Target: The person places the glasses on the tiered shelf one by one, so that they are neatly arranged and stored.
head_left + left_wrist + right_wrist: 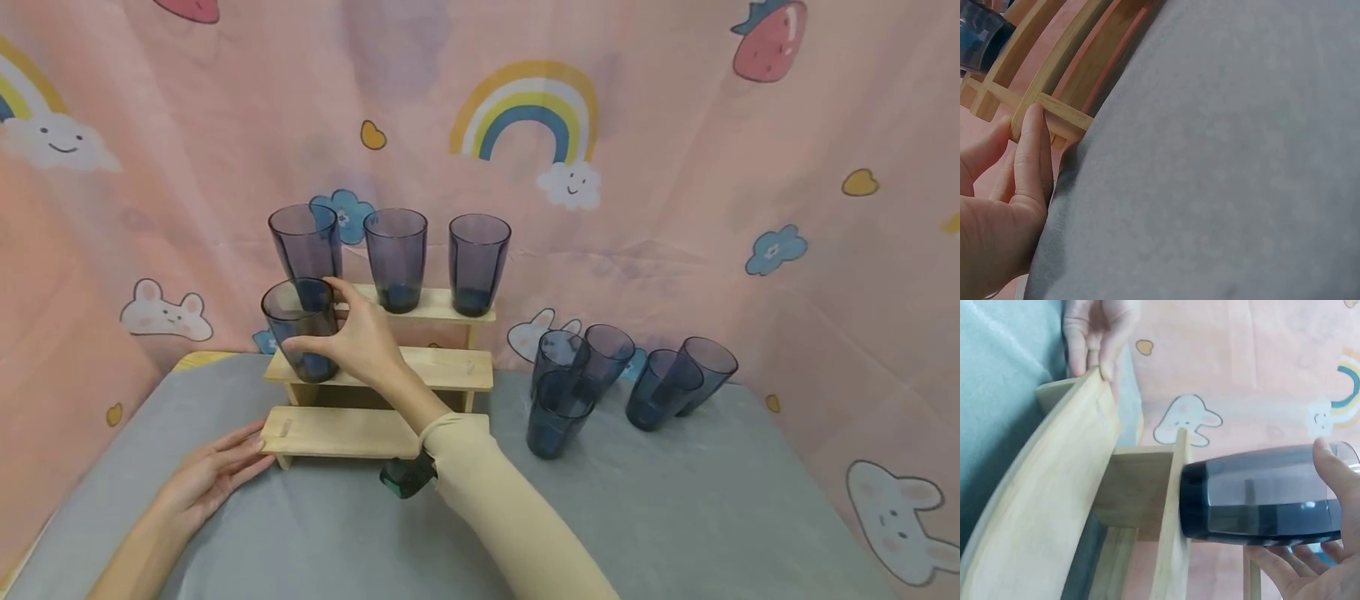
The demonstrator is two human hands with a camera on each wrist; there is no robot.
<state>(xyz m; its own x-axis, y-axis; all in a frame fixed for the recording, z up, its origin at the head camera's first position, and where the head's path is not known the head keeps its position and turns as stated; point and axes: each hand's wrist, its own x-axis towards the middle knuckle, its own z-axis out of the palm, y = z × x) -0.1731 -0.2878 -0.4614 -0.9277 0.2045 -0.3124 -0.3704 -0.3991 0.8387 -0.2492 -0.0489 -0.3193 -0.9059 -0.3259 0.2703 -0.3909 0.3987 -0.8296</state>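
My right hand (pixel 367 337) holds a dark blue-purple drinking glass (pixel 298 312) by its side, thumb in front and fingers behind. The glass is upright, its base on the left end of the middle tier of a wooden three-tier stand (pixel 337 433). In the right wrist view the base of the glass (pixel 1247 487) meets the tier board (pixel 1169 525). At the left end of the lowest tier, my left hand (pixel 217 475) pinches the board between thumb and fingers; the left wrist view shows those fingers (pixel 1029 153) against the board's end.
Three matching glasses stand in a row on the top tier, among them a right-hand one (pixel 480 262). Several more glasses (pixel 558 421) stand on the grey-covered table (pixel 675 517) right of the stand. A pink patterned curtain (pixel 660 125) hangs behind.
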